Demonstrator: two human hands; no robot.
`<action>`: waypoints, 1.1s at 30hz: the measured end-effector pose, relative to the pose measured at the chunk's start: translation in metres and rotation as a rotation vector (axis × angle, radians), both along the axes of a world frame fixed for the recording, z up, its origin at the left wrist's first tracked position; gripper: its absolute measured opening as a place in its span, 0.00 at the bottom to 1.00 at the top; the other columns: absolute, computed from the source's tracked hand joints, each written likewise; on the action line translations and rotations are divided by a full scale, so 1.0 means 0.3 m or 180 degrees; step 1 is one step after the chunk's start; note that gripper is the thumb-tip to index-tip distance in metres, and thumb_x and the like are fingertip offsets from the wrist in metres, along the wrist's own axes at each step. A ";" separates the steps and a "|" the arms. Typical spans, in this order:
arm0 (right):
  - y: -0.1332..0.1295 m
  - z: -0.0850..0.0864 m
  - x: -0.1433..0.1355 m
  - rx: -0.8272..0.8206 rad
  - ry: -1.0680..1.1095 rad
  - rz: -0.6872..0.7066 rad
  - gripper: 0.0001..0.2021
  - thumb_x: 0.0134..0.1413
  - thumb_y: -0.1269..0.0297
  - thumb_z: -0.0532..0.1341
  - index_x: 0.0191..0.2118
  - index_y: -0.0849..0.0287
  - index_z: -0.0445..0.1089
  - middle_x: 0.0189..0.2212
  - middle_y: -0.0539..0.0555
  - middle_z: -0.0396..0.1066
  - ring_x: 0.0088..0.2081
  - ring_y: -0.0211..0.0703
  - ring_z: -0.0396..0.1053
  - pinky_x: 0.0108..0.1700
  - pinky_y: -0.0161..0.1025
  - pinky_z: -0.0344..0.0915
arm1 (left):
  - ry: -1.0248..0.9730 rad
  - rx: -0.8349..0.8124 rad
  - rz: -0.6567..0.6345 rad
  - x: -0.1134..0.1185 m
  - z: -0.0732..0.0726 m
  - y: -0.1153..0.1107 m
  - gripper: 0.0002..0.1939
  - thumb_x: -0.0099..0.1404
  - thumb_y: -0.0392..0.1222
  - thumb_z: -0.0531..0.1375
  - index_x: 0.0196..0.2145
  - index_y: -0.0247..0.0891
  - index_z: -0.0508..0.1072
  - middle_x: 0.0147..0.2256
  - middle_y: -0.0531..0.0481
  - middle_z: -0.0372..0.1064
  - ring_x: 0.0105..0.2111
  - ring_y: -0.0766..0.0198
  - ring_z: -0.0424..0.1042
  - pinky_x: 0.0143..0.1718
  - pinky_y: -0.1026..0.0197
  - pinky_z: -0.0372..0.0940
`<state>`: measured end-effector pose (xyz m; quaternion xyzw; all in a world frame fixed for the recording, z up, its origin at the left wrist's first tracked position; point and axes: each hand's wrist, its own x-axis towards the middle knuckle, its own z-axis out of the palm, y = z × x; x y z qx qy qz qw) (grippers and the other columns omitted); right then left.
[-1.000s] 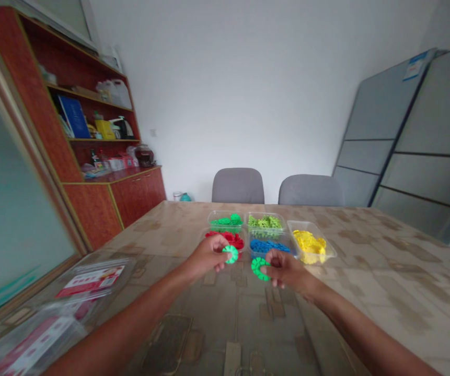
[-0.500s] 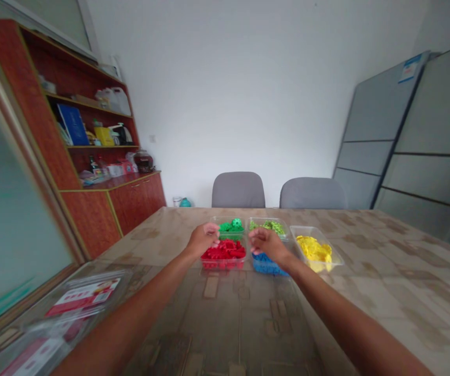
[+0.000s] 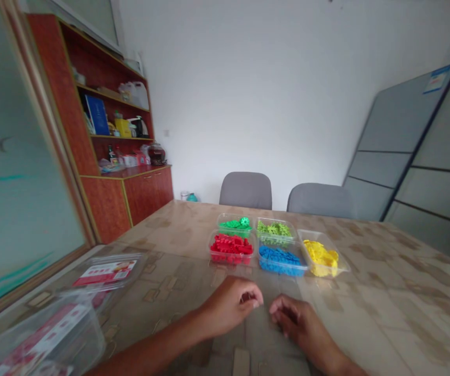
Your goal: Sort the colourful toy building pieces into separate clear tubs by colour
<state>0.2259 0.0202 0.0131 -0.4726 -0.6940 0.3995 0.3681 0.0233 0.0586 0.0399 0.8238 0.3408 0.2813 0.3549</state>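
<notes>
My left hand (image 3: 234, 303) is low over the middle of the table, its fingers curled round to the thumb. Close to its right is my right hand (image 3: 297, 321), also closed, with a small gap between the two. What either pinches, if anything, is too small to tell. Beyond them stand clear boxes of red pieces (image 3: 230, 244) and blue pieces (image 3: 279, 258). Behind those are boxes of dark green pieces (image 3: 236, 224) and light green pieces (image 3: 275, 228). Yellow pieces (image 3: 319, 255) fill a box at the right.
Clear plastic lids (image 3: 105, 272) with red and white labels lie on the table (image 3: 173, 222) at the left, near a clear container (image 3: 87, 339). Two grey chairs (image 3: 245, 189) stand at the far edge. A red-brown cabinet (image 3: 150, 190) is at the back left.
Both hands have drawn back from above the boxes towards me and now lie nearer each other. The red and blue boxes are uncovered. The view has shifted slightly.
</notes>
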 end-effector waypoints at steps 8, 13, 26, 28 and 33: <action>0.014 -0.037 0.014 0.0299 -0.0077 -0.0091 0.10 0.57 0.63 0.54 0.29 0.59 0.66 0.19 0.45 0.59 0.21 0.34 0.55 0.24 0.31 0.52 | 0.0223 0.0282 -0.0077 0.095 -0.088 0.005 0.11 0.56 0.27 0.56 0.32 0.35 0.77 0.28 0.53 0.73 0.28 0.66 0.69 0.31 0.68 0.59; 0.004 -0.017 0.006 0.0365 -0.0121 -0.0135 0.10 0.57 0.62 0.54 0.29 0.59 0.67 0.19 0.45 0.60 0.22 0.35 0.57 0.25 0.31 0.53 | 0.0232 0.0579 0.0083 0.099 -0.107 -0.007 0.10 0.59 0.28 0.55 0.33 0.37 0.75 0.31 0.52 0.73 0.33 0.63 0.70 0.37 0.65 0.60; 0.003 0.006 0.026 -0.0028 0.0151 -0.0264 0.19 0.52 0.44 0.57 0.31 0.57 0.67 0.20 0.46 0.62 0.21 0.37 0.59 0.25 0.34 0.57 | 0.1040 0.1473 -0.0422 -0.021 -0.074 -0.214 0.10 0.66 0.31 0.55 0.44 0.38 0.71 0.45 0.46 0.72 0.46 0.60 0.68 0.51 0.60 0.60; 0.003 0.006 0.029 -0.0011 0.0056 -0.0252 0.20 0.52 0.43 0.57 0.27 0.57 0.65 0.19 0.46 0.60 0.21 0.38 0.58 0.25 0.34 0.56 | 0.1187 0.1545 -0.0410 -0.049 -0.071 -0.235 0.09 0.67 0.33 0.56 0.43 0.39 0.71 0.44 0.45 0.72 0.46 0.59 0.69 0.51 0.59 0.59; 0.009 -0.020 0.043 0.0143 -0.0200 -0.0206 0.21 0.54 0.43 0.55 0.22 0.56 0.60 0.17 0.45 0.57 0.22 0.38 0.56 0.26 0.34 0.57 | 0.1376 0.1686 -0.0311 -0.100 -0.091 -0.259 0.07 0.67 0.36 0.57 0.43 0.38 0.70 0.44 0.45 0.71 0.46 0.58 0.69 0.51 0.58 0.58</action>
